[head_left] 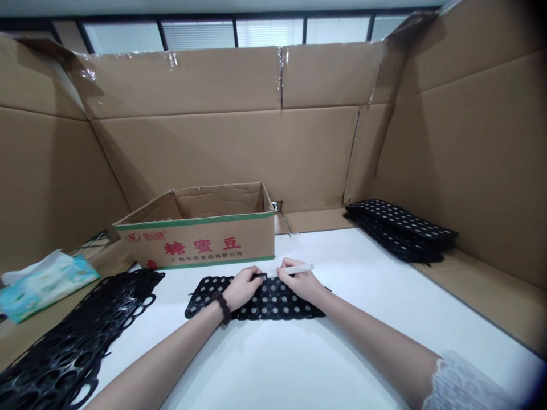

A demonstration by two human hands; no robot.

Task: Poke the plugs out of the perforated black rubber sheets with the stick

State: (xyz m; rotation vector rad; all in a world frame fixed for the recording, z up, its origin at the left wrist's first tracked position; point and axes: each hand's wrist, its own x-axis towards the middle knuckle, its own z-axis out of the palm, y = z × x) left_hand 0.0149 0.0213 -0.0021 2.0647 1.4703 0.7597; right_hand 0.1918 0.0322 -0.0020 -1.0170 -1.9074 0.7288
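Note:
A black perforated sheet [273, 302] with round white-filled holes lies flat on the white table [299, 359]. My left hand [243, 286], with a dark bead bracelet on the wrist, presses on the sheet's upper middle. My right hand [296, 279] rests on the sheet just to the right and grips a white pen-like tool [294, 269], its tip pointing left toward my left fingers. The two hands nearly touch.
An open cardboard box [200, 228] with red characters stands behind the sheet. A pile of empty black hole-frames [72, 341] lies at the left, a stack of dotted black sheets [401, 228] at the right. A tissue pack [43, 282] is far left. Cardboard walls [239, 131] surround the table.

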